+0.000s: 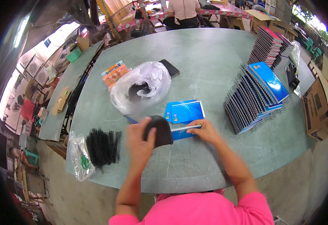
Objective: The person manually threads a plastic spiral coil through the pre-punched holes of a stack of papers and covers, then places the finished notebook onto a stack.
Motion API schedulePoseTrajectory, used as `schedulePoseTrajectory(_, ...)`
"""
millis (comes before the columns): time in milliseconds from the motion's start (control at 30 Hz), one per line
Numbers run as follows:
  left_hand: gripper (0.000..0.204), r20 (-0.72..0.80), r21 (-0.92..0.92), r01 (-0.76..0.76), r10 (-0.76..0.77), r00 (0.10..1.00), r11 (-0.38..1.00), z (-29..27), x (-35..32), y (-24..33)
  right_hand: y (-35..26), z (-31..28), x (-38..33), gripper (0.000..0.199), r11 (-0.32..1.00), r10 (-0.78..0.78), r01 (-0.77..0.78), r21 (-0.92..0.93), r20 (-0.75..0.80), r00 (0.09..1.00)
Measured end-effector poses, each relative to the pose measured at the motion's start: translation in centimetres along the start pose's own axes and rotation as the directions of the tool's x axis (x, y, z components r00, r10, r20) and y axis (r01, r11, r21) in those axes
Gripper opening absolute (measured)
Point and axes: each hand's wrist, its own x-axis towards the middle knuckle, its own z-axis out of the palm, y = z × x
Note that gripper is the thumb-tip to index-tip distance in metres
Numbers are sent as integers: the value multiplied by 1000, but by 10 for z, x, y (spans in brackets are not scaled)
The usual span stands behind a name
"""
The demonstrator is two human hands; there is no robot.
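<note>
My left hand (140,140), slightly blurred, is closed around a dark, curved, flat piece (158,131) whose kind I cannot make out. It stands tilted against the left end of a blue notebook (182,134) with a pale edge along its top. At that notebook's right end, my right hand (206,131) pinches the edge between thumb and fingers. Just beyond lie overlapping blue covers or notebooks (188,112) with punched holes along the far edge. A blue pen-like stick (131,119) rests behind my left hand.
Black spiral coils (104,148) lie at left beside a clear plastic bag (79,150) with green-handled scissors (84,162). A larger plastic bag (158,80) holds dark coils. Tall stacks of blue spiral notebooks (254,97) and red ones (267,45) stand right, near a cardboard box (317,110).
</note>
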Motion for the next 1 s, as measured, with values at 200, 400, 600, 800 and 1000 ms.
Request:
schedulePoseTrajectory(200,34,81,-76,-15,21,996,997,12,-13,-4,-6,6,-12,22,994,-60,62,84,-30,998)
schedulePoseTrajectory(400,34,167,-27,-60,64,984,998,20,-19,-10,0,12,-18,21,977,-29,26,210,9,1000)
schedulePoseTrajectory(600,34,321,-19,-108,108,941,994,31,-24,-12,-1,18,-21,22,973,-12,8,230,18,1000)
schedulePoseTrajectory(800,35,77,-84,-112,119,990,990,30,-9,-3,6,15,-26,23,985,22,-31,168,52,998)
schedulePoseTrajectory(1000,39,-2,-152,-30,30,1000,988,32,-8,1,3,17,-22,26,987,23,-35,157,76,997)
